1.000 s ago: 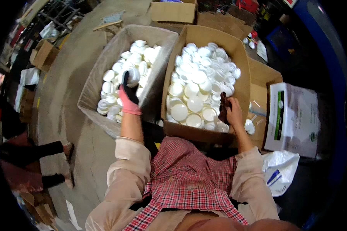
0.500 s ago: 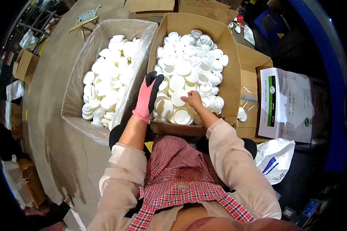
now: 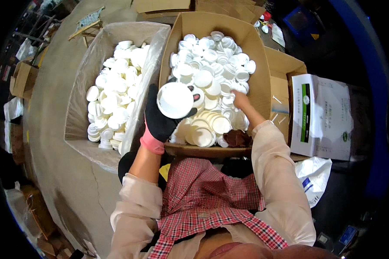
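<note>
My left hand (image 3: 159,123), in a pink and black glove, is turned palm up at the left side of the cardboard box (image 3: 258,93). Its fingers curl round a shallow white round plastic lid (image 3: 175,100) whose hollow side faces up. My bare right hand (image 3: 242,102) reaches into the right part of the same box, fingertips bent in among the white lids (image 3: 220,69). The fingers look closed at the edge of a lid there, though the tips are partly hidden. Flat, overlapping cream-white lids (image 3: 203,129) lie near the box's front wall.
A plastic-lined box (image 3: 80,125) of cream-white lids stands on the left. A crumpled brown item (image 3: 237,138) lies at the front of the middle box. On the right are an open carton (image 3: 279,88), a white printed carton (image 3: 324,116) and a white plastic bag (image 3: 317,175).
My left hand has turned palm up and now holds a white lid. My right hand has moved right and farther into the box; the brown item now shows near the front wall.
</note>
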`<state>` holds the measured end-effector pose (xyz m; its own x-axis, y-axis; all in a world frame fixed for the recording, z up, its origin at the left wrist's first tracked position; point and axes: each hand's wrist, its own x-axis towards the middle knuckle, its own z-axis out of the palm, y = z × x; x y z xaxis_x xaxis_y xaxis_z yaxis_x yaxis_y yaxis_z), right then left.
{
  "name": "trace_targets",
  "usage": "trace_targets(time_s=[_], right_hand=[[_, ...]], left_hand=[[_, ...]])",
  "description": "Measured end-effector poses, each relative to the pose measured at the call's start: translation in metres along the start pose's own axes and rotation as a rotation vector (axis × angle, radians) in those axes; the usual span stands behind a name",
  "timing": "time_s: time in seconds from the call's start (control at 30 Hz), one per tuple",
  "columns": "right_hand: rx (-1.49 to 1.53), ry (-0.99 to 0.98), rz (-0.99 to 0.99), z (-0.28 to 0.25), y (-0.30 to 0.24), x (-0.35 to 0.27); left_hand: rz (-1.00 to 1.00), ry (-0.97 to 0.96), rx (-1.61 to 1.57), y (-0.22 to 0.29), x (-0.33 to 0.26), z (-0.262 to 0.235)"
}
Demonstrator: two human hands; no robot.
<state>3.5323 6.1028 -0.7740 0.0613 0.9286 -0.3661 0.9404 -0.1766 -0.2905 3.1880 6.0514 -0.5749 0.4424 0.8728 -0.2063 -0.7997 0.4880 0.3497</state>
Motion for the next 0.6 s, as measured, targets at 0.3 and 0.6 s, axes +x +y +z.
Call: trace_targets(time_s=[0.3,0.6], right_hand=[[-0.150,-0.050,-0.070,0.020,0.029,0.002],[0.988,0.061,-0.596,-0.145,-0.102,-0.157]], left_hand=[[-0.088,-0.159,-0.185,0.007,0.003,-0.002],[0.425,-0.209,1.206,-0.033,-0.005,0.040]])
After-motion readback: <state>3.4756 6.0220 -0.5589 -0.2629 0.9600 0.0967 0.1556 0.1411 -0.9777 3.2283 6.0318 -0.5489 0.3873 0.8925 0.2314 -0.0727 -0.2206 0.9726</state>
